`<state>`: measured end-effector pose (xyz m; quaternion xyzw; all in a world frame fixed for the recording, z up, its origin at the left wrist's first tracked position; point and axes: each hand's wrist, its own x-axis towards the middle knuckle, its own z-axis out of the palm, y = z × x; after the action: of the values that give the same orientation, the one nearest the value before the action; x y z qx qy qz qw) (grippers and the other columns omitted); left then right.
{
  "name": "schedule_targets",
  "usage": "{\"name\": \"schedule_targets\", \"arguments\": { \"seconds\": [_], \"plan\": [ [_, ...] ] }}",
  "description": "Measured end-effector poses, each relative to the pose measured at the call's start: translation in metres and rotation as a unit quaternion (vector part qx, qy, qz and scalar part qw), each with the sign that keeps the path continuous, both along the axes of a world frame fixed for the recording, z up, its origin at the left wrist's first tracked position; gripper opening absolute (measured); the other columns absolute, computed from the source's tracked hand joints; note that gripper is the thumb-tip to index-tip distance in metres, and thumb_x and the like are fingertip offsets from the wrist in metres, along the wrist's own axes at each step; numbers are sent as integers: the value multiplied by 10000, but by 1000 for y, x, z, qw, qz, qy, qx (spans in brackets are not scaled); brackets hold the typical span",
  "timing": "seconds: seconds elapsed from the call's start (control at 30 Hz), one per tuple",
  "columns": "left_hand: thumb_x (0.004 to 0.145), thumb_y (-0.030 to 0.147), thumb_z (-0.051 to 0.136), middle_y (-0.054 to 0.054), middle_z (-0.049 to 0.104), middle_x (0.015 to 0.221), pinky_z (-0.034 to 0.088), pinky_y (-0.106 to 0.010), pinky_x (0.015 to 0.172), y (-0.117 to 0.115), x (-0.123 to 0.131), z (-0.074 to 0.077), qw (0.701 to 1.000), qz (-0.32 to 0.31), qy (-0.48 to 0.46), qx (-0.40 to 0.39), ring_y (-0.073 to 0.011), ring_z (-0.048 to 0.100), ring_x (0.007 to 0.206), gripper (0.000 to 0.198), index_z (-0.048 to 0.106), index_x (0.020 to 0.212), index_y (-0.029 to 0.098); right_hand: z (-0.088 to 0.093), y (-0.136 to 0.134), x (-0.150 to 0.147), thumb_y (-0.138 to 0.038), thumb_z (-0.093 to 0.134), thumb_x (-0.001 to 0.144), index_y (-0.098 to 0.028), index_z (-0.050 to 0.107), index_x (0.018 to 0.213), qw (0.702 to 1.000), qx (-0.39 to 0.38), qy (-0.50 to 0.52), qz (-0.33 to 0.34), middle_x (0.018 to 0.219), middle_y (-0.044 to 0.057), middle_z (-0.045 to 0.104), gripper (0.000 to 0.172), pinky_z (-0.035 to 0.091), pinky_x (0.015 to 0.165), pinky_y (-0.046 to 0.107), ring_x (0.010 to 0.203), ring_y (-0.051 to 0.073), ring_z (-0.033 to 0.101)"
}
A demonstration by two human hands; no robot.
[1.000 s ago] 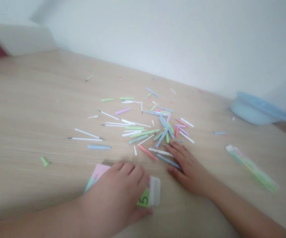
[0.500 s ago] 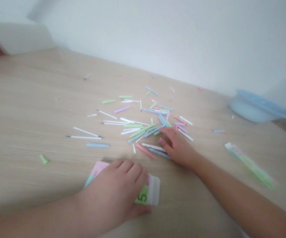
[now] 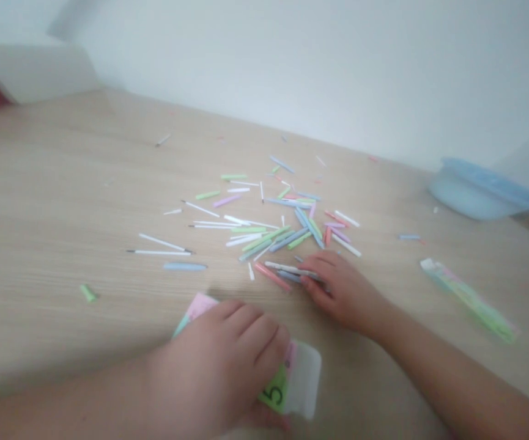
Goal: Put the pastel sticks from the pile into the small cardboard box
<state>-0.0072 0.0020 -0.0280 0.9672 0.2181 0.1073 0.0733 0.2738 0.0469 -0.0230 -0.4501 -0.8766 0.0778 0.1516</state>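
Observation:
My left hand is wrapped over a small pink, green and blue cardboard box printed with a 5. Its whitish end flap stands open toward the right. My right hand is closed at the near edge of a pile of pen parts, thumb and fingers pinching the end of a slim white pen. Under that pen lies a grey-blue barrel, partly hidden. Just left of it rests a red barrel. Green barrels and blue ones are heaped behind.
White dark-tipped refills, a blue barrel and a green piece lie at the left. To the right are a long, pale printed packet and a light blue bowl-like container. A white wall bounds the table's back.
My right hand has drawn back toward me from the heap and closed on the end of the white pen. My left hand and the box have shifted slightly right and nearer, with the flap facing more into view.

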Motion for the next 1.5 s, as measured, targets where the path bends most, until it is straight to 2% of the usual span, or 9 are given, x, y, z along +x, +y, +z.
{"name": "schedule_targets", "arguments": {
  "seconds": [0.17, 0.33, 0.43, 0.63, 0.73, 0.9, 1.03, 1.3, 1.5],
  "plan": [
    [867, 724, 688, -73, 708, 1061, 563, -502, 835, 4, 6, 3, 994, 36, 80, -59, -324, 679, 969, 599, 654, 1155, 200, 1, -16, -18, -328, 511, 1080, -210, 681, 1202, 998, -4, -62, -2, 1190, 127, 687, 240, 520, 994, 495, 1109, 297, 614],
    [864, 714, 696, -64, 705, 1050, 567, -522, 850, 5, 8, 4, 992, 55, 86, -73, -326, 674, 968, 564, 660, 1114, 211, 3, -6, -23, -228, 525, 1066, -226, 699, 1166, 997, -14, -72, 34, 1154, 100, 707, 200, 519, 1000, 450, 1092, 270, 632],
    [851, 725, 703, -65, 707, 1065, 567, -515, 872, 6, 7, 2, 993, 53, 81, -71, -322, 671, 983, 592, 658, 1135, 208, 6, 15, -18, -185, 571, 1014, -209, 698, 1120, 998, -12, -39, 42, 1141, 91, 720, 168, 506, 1028, 434, 1110, 262, 644],
    [856, 731, 689, -59, 712, 1078, 569, -513, 871, 6, 8, 1, 993, 47, 83, -65, -319, 676, 971, 611, 664, 1156, 199, 6, 90, -2, -212, 541, 1002, -184, 717, 1085, 998, 33, 23, -54, 1078, 106, 761, 196, 533, 950, 426, 1021, 264, 694],
    [851, 734, 693, -58, 711, 1055, 562, -497, 860, 7, 10, 1, 994, 47, 82, -54, -312, 676, 952, 609, 670, 1131, 193, 6, 109, -12, -201, 551, 997, -169, 729, 1088, 999, 29, 3, -25, 1110, 118, 761, 202, 518, 988, 429, 1066, 268, 687],
    [883, 741, 653, -53, 713, 1045, 544, -462, 802, 8, 10, -3, 995, 31, 93, -17, -293, 671, 924, 586, 665, 1102, 198, 11, 98, -54, -224, 599, 1011, -193, 729, 1130, 995, 10, -59, 74, 1130, 98, 755, 179, 494, 1031, 409, 1116, 259, 673],
    [892, 716, 665, -44, 716, 1039, 535, -456, 791, 9, 11, -6, 995, 21, 96, 4, -285, 670, 912, 563, 655, 1129, 205, 12, 91, -74, -173, 645, 988, -171, 703, 1193, 989, 0, -110, 98, 1145, 120, 742, 213, 498, 985, 410, 1109, 280, 675],
    [852, 773, 656, -51, 711, 1015, 521, -458, 777, 8, 11, -5, 997, 28, 76, 11, -280, 667, 876, 625, 669, 1085, 193, 14, 103, -74, -105, 642, 967, -136, 670, 1182, 983, -4, -152, 106, 1174, 134, 726, 219, 498, 920, 379, 1066, 276, 677],
    [851, 772, 656, -44, 713, 978, 534, -463, 782, 5, 9, -5, 998, 43, 44, 17, -285, 678, 872, 605, 670, 1050, 201, 34, 94, -71, -166, 593, 1029, -162, 755, 1029, 985, 51, -128, 100, 1086, 118, 707, 162, 459, 987, 409, 1068, 267, 634]
  ]
}}
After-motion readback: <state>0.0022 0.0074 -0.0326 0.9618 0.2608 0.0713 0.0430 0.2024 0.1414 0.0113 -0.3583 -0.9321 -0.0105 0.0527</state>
